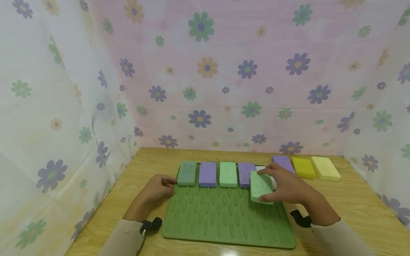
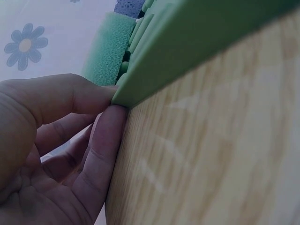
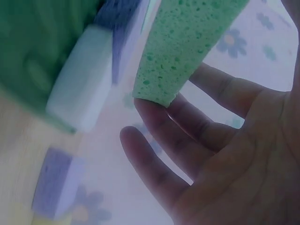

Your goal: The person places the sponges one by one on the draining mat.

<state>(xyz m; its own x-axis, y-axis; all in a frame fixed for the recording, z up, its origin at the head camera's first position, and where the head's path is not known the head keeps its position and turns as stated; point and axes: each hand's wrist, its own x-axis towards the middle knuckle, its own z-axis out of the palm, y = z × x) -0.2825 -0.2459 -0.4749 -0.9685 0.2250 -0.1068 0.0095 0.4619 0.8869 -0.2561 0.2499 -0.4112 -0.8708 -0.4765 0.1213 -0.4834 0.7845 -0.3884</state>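
My right hand point(image 1: 288, 183) grips a light-green speckled sponge point(image 1: 262, 186) between thumb and fingers, raised and tilted above the right part of the green ridged mat point(image 1: 224, 220). At the mat's left edge, my left hand point(image 1: 158, 188) pinches the rim between thumb and finger, as the left wrist view shows. Along the mat's far edge lie a teal-green sponge point(image 1: 187, 173), a purple sponge point(image 1: 208, 174), another light-green sponge point(image 1: 228, 174) and a second purple sponge point(image 1: 245, 174). A white sponge point(image 3: 82, 82) at the end of this row is mostly hidden in the head view.
Right of the mat, on the wooden table point(image 1: 352, 213), lie a purple sponge point(image 1: 283, 163), a dark-yellow sponge point(image 1: 303, 167) and a pale-yellow sponge point(image 1: 326, 168). Flowered cloth point(image 1: 224, 78) hangs behind the table and at both sides.
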